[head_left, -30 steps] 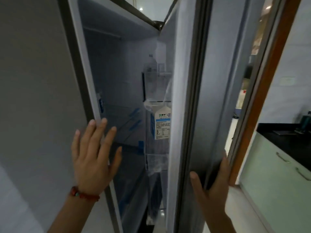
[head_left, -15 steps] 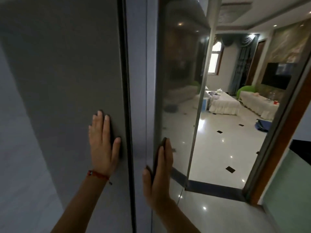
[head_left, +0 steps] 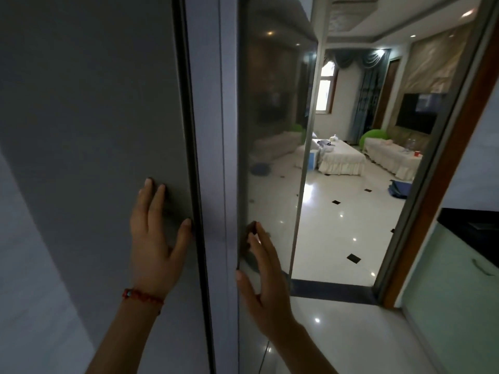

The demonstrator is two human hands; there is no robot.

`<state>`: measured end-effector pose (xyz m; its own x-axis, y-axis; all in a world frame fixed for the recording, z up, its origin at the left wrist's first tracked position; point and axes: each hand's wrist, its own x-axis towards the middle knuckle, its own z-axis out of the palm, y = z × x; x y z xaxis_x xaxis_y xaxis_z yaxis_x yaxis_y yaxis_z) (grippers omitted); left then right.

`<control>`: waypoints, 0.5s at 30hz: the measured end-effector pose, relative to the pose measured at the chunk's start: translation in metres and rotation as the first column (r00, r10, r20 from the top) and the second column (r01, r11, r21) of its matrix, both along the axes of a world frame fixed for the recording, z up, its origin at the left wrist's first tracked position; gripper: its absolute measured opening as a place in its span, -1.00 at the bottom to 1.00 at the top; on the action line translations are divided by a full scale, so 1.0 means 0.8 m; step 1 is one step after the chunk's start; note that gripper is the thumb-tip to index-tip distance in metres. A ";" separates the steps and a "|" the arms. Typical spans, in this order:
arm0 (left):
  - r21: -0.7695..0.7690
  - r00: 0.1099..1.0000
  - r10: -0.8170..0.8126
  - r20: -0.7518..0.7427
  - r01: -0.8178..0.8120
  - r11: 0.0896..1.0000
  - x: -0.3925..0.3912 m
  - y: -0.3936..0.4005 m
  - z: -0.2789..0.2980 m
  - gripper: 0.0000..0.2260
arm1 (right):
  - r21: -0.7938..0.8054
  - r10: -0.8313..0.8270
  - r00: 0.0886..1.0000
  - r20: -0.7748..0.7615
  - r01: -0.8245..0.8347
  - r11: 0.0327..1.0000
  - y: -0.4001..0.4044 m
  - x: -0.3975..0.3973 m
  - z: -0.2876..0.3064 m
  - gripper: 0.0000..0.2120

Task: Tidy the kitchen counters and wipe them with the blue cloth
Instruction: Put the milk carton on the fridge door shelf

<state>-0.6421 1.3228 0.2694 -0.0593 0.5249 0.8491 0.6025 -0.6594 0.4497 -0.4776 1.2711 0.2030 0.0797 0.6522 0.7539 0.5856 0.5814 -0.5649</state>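
A tall grey fridge fills the left of the view. Its left door (head_left: 94, 130) and its glossy right door (head_left: 270, 117) are both shut. My left hand (head_left: 154, 238), with a red bead bracelet at the wrist, lies flat on the left door, fingers spread. My right hand (head_left: 264, 276) rests open against the lower edge of the right door, next to the pale strip between the doors. Neither hand holds anything. The blue cloth is not in view.
A black counter (head_left: 475, 233) over pale green cabinets (head_left: 459, 306) runs along the right edge. A wood-framed doorway (head_left: 437, 184) opens onto a living room with a glossy white floor, covered sofas and a wall TV.
One second ago the fridge stood open, a milk carton showing in its door shelf. Both hands pushed the doors closed. Since half a second ago my hands have barely moved.
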 end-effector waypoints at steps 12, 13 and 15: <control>-0.053 0.778 -0.504 -0.375 0.525 0.850 0.207 -0.135 -0.030 -0.63 | -0.304 -0.575 0.801 0.167 0.597 0.743 -0.243 0.235 -0.085 -0.49; -0.185 0.709 -0.556 -0.434 0.533 0.825 0.232 -0.142 -0.054 -0.57 | -0.343 -0.625 0.761 0.174 0.641 0.687 -0.276 0.254 -0.097 -0.46; -0.421 0.535 -0.621 -0.574 0.458 0.783 0.282 -0.158 -0.112 -0.49 | -0.438 -0.710 0.669 0.218 0.717 0.542 -0.348 0.288 -0.123 -0.44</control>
<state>-0.4164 1.1960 0.1797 0.8118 0.4156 0.4102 0.3393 -0.9074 0.2479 -0.2473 0.9926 0.1050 0.6666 0.6357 0.3893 0.7001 -0.3547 -0.6197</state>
